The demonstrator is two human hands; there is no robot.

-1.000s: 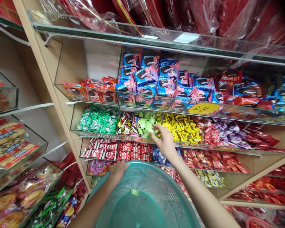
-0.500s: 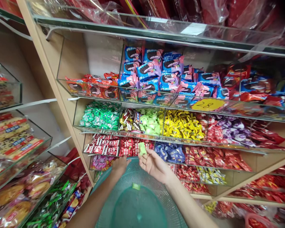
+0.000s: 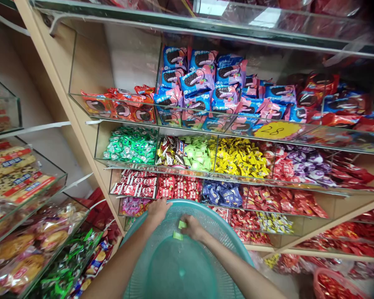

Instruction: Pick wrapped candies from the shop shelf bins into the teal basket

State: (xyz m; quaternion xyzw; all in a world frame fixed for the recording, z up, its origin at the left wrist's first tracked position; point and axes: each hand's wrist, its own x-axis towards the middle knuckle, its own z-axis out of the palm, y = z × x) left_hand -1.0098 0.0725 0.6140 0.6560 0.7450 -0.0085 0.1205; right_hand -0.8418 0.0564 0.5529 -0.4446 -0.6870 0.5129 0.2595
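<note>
A green plastic basket (image 3: 233,232) with perforated sides is in front of me at the lower middle. At its far left rim is my left hand (image 3: 157,211), with its fingers closed over the edge. My right hand (image 3: 193,227) reaches down inside the basket, its fingertips pinched on a small light-green candy packet (image 3: 182,224). Just below that lies a second light-green packet (image 3: 177,236) on the basket's floor. Similar light-green packets (image 3: 199,155) fill a compartment on the shelf above, beside brown-wrapped sweets (image 3: 171,151).
Glass-fronted shelves hold green sweets (image 3: 131,145), yellow sweets (image 3: 241,160), blue packets (image 3: 222,194) and blue cookie packs (image 3: 196,81). A yellow price tag (image 3: 277,130) reads 28. Packaged cakes (image 3: 21,270) line the left shelves; a pink basket (image 3: 321,286) stands at lower right.
My right hand has moved down into the basket with the light-green packet, from above its far rim. My left hand stays at the rim, and the view has shifted slightly.
</note>
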